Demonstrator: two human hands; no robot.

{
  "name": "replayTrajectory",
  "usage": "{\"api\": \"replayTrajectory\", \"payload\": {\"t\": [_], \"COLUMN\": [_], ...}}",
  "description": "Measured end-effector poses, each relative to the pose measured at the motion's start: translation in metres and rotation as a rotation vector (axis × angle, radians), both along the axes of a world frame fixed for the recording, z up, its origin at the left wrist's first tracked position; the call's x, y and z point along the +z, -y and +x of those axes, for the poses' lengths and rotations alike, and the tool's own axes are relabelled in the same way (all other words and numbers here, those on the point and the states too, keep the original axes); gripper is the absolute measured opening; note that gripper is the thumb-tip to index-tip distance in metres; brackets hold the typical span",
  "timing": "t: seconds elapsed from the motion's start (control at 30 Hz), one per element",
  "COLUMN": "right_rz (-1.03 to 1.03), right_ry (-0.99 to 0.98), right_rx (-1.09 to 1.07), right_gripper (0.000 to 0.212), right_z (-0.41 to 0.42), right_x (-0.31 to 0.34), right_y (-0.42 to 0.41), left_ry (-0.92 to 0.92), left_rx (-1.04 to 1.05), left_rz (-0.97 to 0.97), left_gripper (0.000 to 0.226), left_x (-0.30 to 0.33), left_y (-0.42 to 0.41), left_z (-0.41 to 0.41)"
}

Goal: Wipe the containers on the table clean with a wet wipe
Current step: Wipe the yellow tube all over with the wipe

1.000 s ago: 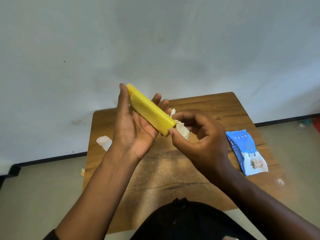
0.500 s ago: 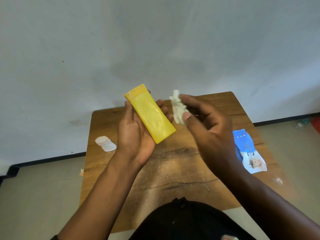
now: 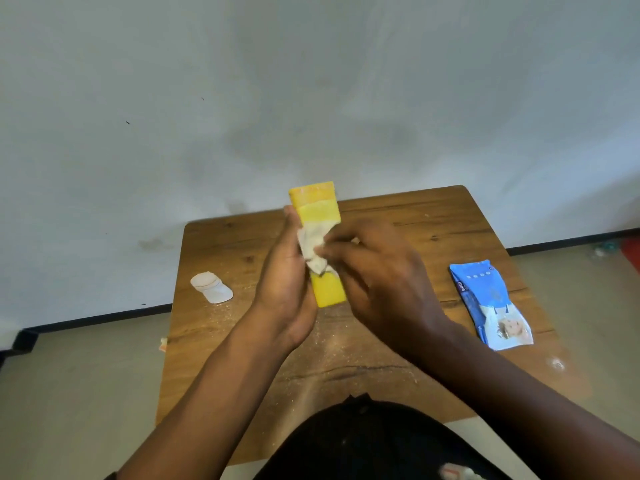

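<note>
The flat yellow plastic container (image 3: pixel 318 216) is held upright above the middle of the brown wooden table (image 3: pixel 433 216), its paler capped end pointing up and away from the person. The left hand (image 3: pixel 284 289) grasps it from the left side, palm against the container's edge and the fingers hidden behind it; the thumb runs up along the near-left edge. The right hand (image 3: pixel 377 282) has its fingers curled and pinches a crumpled white wet wipe (image 3: pixel 313 245), greyed in places, pressing it against the front face of the container about halfway up — the wipe covers the middle band, with yellow showing above and below it. A small white plastic container with a round cap (image 3: pixel 211 287) lies on its side on the left part of the table, well apart from the hands. A blue and white soft pack of wet wipes (image 3: pixel 490 303) lies flat on the right part of the table, near the right edge. The tabletop shows pale dust or powder scattered across its near half and around the white container. Both forearms are bare; dark clothing shows at the bottom edge of the view. A grey wall (image 3: pixel 311 81) stands behind the table.
</note>
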State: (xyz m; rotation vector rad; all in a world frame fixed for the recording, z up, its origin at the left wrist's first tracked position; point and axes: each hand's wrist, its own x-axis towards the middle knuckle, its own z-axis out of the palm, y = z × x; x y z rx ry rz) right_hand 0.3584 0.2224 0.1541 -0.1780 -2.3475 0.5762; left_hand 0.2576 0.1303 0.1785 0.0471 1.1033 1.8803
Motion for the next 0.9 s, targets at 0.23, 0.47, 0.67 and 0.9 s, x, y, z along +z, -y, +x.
{"api": "replayTrajectory", "payload": {"t": [0.23, 0.47, 0.67, 0.9], "right_rz": [-0.082, 0.083, 0.071, -0.044], "right_ry": [-0.096, 0.01, 0.027, -0.165], "right_rx": [-0.136, 0.038, 0.087, -0.167], "right_gripper": [0.022, 0.025, 0.022, 0.021], "right_z": [-0.022, 0.007, 0.02, -0.01], "right_x": [0.024, -0.009, -0.02, 0.015], "right_y": [-0.027, 0.012, 0.019, -0.017], "left_ry": [-0.114, -0.086, -0.028, -0.205], "left_rx": [-0.107, -0.029, -0.033, -0.106], "left_rz": [-0.133, -0.066, -0.039, -0.17], "left_gripper": [0.055, 0.063, 0.063, 0.044], "left_x": [0.0, 0.004, 0.004, -0.001], "left_y": [0.001, 0.002, 0.002, -0.001], "left_z": [0.011, -0.006, -0.008, 0.014]}}
